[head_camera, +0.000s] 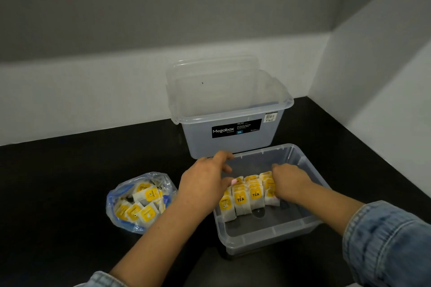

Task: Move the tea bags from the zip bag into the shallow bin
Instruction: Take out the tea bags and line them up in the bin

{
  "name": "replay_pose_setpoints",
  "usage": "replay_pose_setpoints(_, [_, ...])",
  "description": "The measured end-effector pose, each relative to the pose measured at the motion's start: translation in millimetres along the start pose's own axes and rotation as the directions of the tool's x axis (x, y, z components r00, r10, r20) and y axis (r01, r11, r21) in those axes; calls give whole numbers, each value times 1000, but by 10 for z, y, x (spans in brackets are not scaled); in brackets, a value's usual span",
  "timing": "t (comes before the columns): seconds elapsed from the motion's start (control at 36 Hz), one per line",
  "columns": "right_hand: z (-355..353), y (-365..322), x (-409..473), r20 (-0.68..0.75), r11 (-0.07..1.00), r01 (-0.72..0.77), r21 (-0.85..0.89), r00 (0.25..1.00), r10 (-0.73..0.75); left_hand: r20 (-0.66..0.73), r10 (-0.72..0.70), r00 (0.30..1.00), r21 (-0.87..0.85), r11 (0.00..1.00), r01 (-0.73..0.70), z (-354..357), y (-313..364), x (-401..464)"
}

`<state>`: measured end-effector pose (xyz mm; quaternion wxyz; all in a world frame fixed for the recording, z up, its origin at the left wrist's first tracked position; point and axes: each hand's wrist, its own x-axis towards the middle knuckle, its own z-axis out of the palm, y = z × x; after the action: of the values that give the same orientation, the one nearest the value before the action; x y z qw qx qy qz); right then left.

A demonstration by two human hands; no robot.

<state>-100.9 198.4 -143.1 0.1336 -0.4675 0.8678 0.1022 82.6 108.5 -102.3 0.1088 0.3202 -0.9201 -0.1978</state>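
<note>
Yellow-labelled tea bags (248, 198) stand in three short rows inside the shallow bin (268, 233), pressed between my hands. My left hand (205, 182) cups the left row, fingers curled over it; my right hand (289, 180) grips the right row. The bin's near half lies bare. More bags, too jumbled to count, fill the zip bag (140, 200) left on the black desk (58, 182). One tall storage box (231, 123) touches the bin's far rim.

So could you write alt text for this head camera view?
Two hands, left hand and right hand, press on rows of yellow-labelled tea bags in a shallow clear bin. A zip bag holding more lies left; a deeper Megabox tub stands behind.
</note>
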Motion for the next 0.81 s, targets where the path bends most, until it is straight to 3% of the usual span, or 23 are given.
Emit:
replay_pose_setpoints(0.25, [39, -54, 18, 123, 994, -112, -11, 986, 113, 6, -2, 1000, -10, 1000, 2, -13, -4, 4])
replay_pose_setpoints(0.58, [28, -83, 104, 61, 990, -133, 38, 990, 131, -2, -12, 1000, -25, 1000, 12, 0, -75, 13])
replay_pose_setpoints(0.81, [-18, -80, 42, 72, 987, -91, -132, 992, 101, -21, -16, 1000, -35, 999, 15, -36, -136, -10])
